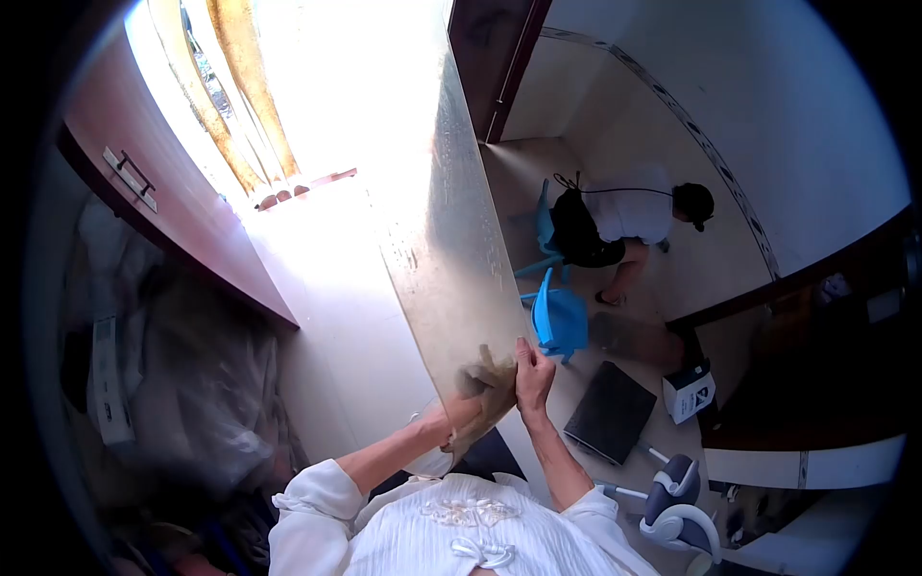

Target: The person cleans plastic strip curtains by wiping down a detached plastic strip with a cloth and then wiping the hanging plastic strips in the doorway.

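A tall translucent glass panel stands in front of me, bright with window light on its upper part. My right hand is closed around the panel's right edge near the bottom, thumb pointing up. My left hand is at the panel's lower part, closed on a crumpled tan cloth. Its fingers are blurred and partly covered by the cloth. The cloth hangs down along the panel's lower end, close beside my right hand.
Beyond the panel, a person bends forward on a blue chair, with another blue chair nearer me. A dark flat box and a white box lie on the floor. Plastic-wrapped items fill the left, below a pinkish door.
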Tool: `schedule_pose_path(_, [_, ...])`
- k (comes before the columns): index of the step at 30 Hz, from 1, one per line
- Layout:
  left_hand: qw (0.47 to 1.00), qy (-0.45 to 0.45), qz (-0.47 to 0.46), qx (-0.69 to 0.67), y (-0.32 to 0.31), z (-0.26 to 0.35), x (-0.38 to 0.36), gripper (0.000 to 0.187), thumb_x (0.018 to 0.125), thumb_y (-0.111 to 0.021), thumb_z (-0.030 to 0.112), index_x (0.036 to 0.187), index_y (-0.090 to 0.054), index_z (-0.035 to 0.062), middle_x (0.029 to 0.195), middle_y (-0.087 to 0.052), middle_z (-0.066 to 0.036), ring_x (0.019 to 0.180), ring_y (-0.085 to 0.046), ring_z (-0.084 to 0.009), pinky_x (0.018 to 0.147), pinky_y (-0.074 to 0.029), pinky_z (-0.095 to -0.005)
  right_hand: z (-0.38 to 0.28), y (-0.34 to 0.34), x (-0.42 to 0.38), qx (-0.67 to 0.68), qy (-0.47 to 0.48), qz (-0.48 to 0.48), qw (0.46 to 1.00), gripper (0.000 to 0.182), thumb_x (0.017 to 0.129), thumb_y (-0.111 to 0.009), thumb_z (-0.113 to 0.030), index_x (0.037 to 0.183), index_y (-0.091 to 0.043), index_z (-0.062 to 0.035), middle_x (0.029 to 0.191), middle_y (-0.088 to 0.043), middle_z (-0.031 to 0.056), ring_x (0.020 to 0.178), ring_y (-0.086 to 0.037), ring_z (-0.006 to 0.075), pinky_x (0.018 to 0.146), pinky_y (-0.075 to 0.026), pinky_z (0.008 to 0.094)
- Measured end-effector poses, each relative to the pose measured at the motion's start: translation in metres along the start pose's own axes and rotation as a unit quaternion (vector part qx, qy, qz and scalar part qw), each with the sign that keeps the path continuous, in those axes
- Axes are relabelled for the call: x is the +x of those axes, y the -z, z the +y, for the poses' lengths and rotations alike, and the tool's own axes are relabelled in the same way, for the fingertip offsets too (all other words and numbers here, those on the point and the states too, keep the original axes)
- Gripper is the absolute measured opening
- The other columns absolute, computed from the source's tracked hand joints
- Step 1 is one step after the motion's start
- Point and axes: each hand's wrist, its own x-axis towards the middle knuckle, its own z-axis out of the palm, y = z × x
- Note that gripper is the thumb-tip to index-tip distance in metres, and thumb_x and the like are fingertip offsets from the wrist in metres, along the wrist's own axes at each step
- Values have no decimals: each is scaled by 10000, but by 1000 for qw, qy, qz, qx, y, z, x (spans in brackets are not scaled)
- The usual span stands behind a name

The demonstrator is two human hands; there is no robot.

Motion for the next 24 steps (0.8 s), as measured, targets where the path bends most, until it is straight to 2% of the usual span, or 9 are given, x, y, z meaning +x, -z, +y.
schedule_pose_path(3, [949, 114, 4, -293, 19, 74, 9, 287, 914, -446, 119, 1182, -494, 28, 1117, -570, -100, 1000, -565, -192, 861, -478, -307, -5, 7, -15, -14, -71, -49, 996, 387, 879, -601, -292, 617, -548, -13, 514, -443, -46, 499, -375, 32, 446, -298, 224])
schedule_pose_path(5, [889, -40, -68, -452, 80, 92, 44, 271, 933, -382, 154, 1111, -510, -6, 1023, -585, -104, 883, -601, -174, 765, -534, -288, -3, 0, -28, -21, -54, -46, 997, 395, 859, -632, -280, 591, -525, -11, 494, -411, -46, 483, -344, 35, 435, -281, 237])
schedule_pose_path(9, [945, -180, 75, -261, 115, 190, 58, 418, 917, -381, 333, 1136, -482, -9, 943, -607, -113, 807, -625, -177, 634, -554, -282, 10, -10, -36, -94, -9, -74, 993, 412, 847, -639, -281, 586, -522, 15, 476, -413, -13, 486, -336, 43, 440, -295, 260])
schedule_pose_path(12, [985, 54, -8, -164, 150, 124, 81, 393, 922, -417, 317, 1178, -475, 26, 838, -601, -65, 682, -601, -139, 479, -493, -262, 21, -19, -37, -124, 5, -86, 988, 431, 848, -632, -295, 585, -520, 27, 466, -410, 11, 488, -338, 51, 445, -305, 273])
schedule_pose_path(13, [994, 21, -30, -104, 134, 94, 72, 372, 922, -425, 300, 1187, -483, 45, 807, -595, -46, 645, -588, -123, 436, -464, -252, 25, -22, -35, -114, 8, -75, 991, 444, 850, -626, -305, 581, -515, 30, 462, -405, 19, 487, -340, 56, 446, -309, 278])
schedule_pose_path(16, [986, 37, -45, 156, 74, 58, 6, 351, 900, -460, 263, 1204, -504, 94, 1026, -566, -61, 932, -537, -150, 717, -429, -249, 45, -25, -33, -138, 33, -73, 987, 467, 854, -618, -330, 574, -510, 28, 450, -420, 53, 471, -346, 77, 447, -322, 305])
schedule_pose_path(18, [990, 69, -109, 53, 90, -48, -1, 412, 891, -464, 294, 1252, -475, 96, 1247, -518, -70, 1171, -469, -201, 950, -376, -286, 43, -27, -37, -145, 48, -58, 987, 472, 856, -617, -327, 562, -503, 24, 449, -432, 94, 457, -335, 95, 445, -315, 333])
schedule_pose_path(20, [984, 109, -133, -48, 90, -88, -29, 440, 903, -442, 343, 1265, -466, 94, 1271, -503, -57, 1187, -456, -207, 974, -366, -297, 40, -27, -40, -153, 43, -70, 985, 473, 856, -618, -320, 555, -494, 22, 445, -418, 78, 459, -325, 92, 442, -309, 330])
schedule_pose_path(24, [909, 132, 52, -392, 88, -29, -64, 729, 859, -354, 602, 1301, -394, 24, 1292, -463, -140, 1151, -482, -291, 983, -382, -410, 32, -45, -52, -80, -27, -54, 995, 447, 840, -647, -300, 560, -483, 8, 455, -381, 12, 475, -317, 66, 434, -301, 296])
